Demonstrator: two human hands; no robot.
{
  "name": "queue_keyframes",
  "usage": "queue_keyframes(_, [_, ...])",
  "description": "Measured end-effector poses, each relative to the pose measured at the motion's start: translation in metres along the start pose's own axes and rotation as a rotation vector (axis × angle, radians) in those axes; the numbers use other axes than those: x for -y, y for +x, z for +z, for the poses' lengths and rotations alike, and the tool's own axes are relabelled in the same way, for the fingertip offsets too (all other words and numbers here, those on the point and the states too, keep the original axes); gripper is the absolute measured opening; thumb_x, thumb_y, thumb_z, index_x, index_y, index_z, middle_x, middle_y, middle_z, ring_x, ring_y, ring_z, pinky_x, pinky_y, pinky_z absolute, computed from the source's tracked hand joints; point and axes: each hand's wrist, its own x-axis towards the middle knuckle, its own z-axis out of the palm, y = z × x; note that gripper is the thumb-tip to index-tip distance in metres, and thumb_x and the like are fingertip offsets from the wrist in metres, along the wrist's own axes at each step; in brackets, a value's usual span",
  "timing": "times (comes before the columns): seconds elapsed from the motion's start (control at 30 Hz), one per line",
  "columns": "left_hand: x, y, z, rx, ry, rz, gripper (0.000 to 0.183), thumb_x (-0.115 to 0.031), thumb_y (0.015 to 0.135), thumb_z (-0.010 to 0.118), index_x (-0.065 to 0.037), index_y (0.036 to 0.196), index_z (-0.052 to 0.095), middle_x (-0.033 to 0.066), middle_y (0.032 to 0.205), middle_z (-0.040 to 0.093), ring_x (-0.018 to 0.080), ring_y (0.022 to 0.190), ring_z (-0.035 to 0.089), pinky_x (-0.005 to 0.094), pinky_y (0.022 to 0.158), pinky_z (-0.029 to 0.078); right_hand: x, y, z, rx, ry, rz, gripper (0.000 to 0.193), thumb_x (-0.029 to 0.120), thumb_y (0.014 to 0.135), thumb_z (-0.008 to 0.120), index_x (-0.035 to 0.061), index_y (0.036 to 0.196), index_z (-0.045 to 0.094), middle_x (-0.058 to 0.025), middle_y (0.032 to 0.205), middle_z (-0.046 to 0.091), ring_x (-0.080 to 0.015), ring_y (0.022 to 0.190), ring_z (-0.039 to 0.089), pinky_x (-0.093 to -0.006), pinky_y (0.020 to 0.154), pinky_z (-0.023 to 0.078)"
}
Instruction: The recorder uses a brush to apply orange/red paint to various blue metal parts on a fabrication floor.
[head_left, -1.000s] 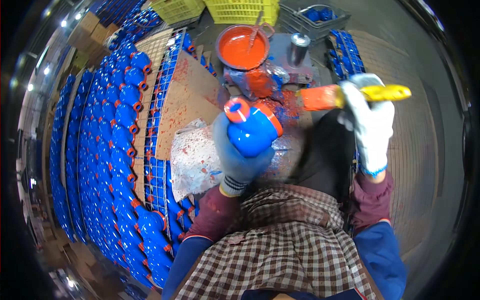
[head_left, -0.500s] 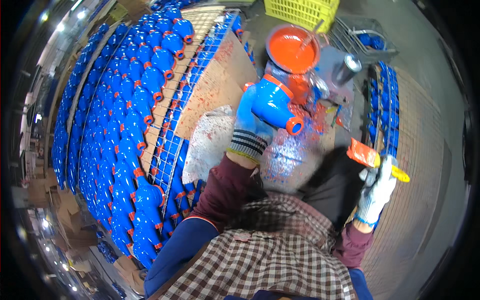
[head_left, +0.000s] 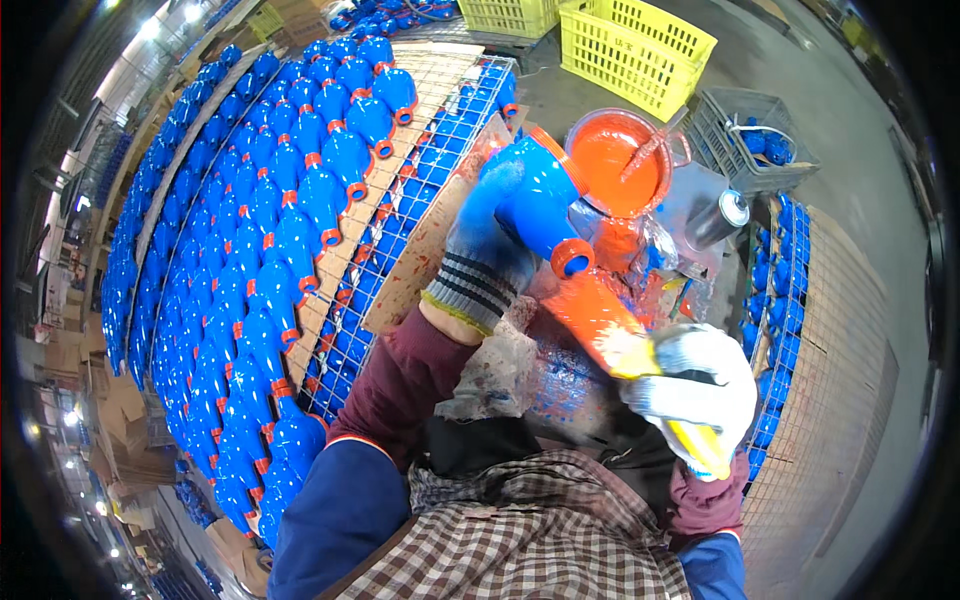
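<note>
Holds a blue pipe fitting (head_left: 540,200) clamped in the gloved left hand (head_left: 488,222) — raised in front of the body, just left of the pan of orange paint (head_left: 617,111), with an orange-rimmed opening (head_left: 573,259) facing the brush side. Grips a yellow-handled paintbrush (head_left: 603,325) in the gloved right hand (head_left: 705,385), bristles close below that opening — cannot tell whether touching. Has rows of similar blue fittings (head_left: 320,200) at left.

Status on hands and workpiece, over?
Left hand holding blue fitting. Right hand gripping brush close by it, contact unclear. Paint pot beyond, not between them.
</note>
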Motion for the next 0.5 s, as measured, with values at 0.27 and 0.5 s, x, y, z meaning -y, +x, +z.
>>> queue_keyframes(0.27, [0.001,0.001,-0.004,-0.074,-0.04,0.084,0.054,-0.031,0.084,0.065,-0.005,0.127,0.045,0.0111,0.109,0.058,0.0275,0.095,0.062,0.0406,0.084,0.054,0.001,0.007,0.006,-0.059,-0.21,0.13,0.034,0.01,0.053,0.084,0.0157,0.086,0.075,-0.009,0.09,0.064,-0.0256,0.081,0.062,-0.0346,0.069,0.049])
queue_keyframes(0.5, [-0.024,0.019,-0.025,0.024,0.074,0.099,0.05,-0.014,0.079,0.068,-0.008,0.124,0.048,0.009,0.11,0.057,0.0225,0.098,0.06,0.0364,0.084,0.053,-0.022,-0.056,0.001,-0.577,-0.168,0.306,0.024,0.011,0.079,0.067,0.0099,0.094,0.047,-0.0121,0.085,0.055,-0.024,0.077,0.056,-0.0319,0.065,0.048])
